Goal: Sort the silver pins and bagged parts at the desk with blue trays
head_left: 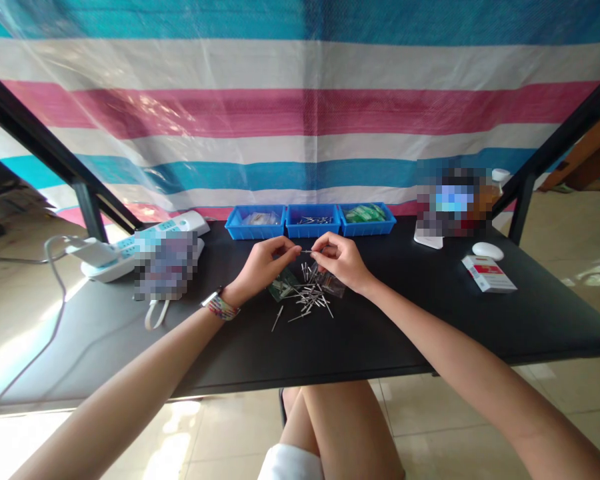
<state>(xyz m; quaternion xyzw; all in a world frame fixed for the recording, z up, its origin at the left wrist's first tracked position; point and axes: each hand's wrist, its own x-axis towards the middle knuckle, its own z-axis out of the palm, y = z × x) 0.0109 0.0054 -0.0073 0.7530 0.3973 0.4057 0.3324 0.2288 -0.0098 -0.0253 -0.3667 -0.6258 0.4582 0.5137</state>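
Over the middle of the black table, my left hand (pixel 273 259) and my right hand (pixel 341 259) pinch the two ends of one thin metal blind rivet (pixel 306 251), held level between the fingertips. Below them lies a loose pile of silver blind rivets (pixel 311 295), with a few lying apart at the front left. A greenish plastic bag (pixel 281 285) is under my left hand, and a clear plastic bag (pixel 333 284) sits under my right. Behind my hands, the middle blue bin (pixel 313 231) contains several more rivets.
The left blue bin (pixel 256 232) holds whitish packets; the right blue bin (pixel 369 227) holds green ones. A power strip (pixel 193 223) with a plugged-in charger (pixel 93 252) stands at left. A cigarette box (pixel 489 275) and a white oval case (pixel 488 251) lie at right. Striped sheeting (pixel 300 113) hangs behind.
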